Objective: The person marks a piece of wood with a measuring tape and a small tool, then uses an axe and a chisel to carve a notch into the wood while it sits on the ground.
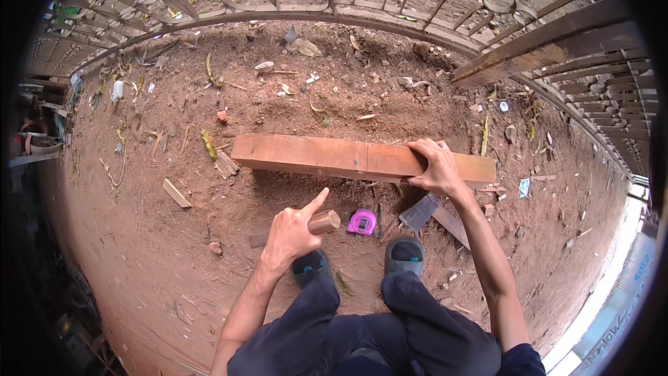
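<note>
A long reddish-brown wooden beam [299, 154] stretches crosswise in front of me, its left end slightly farther off. My right hand [437, 169] grips it near the right end, fingers over the top and thumb on the near side. My left hand [293, 233] is closed around a round wooden handle [325, 222], with the index finger stretched toward the beam. A flat strip [259, 240] shows on the far side of that hand; whether it joins the handle I cannot tell. Between my feet and the beam lies a pink tape measure [362, 221].
Right of the tape measure lies a dark flat metal blade [419, 212] beside a wooden piece [451, 226]. Wood offcuts [177, 193], stones and dry leaves litter the dirt. An ornate metal fence [278, 7] curves along the far side, with a thick bar [543, 49] at right.
</note>
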